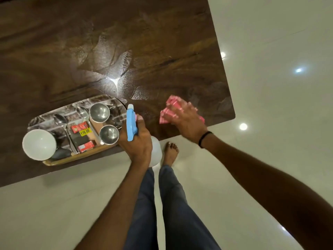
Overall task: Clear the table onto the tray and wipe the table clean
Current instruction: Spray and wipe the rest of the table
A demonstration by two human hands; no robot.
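One table (54,56) is in view, carrying one tray (59,161). On the tray: two steel bowls, the first (99,112) farther from the table's near edge and the second (109,134) closer to it; one white bowl (39,144); two spoons, one (61,121) on the left and one (82,111) on the right; and two red packets, one (77,127) above a yellow price label and one (86,146) below it. One spray bottle (131,123) and one pink cloth (171,110) are present. Two hands are visible: left hand (138,143) and right hand (187,121). One black wristband (204,138) is counted.
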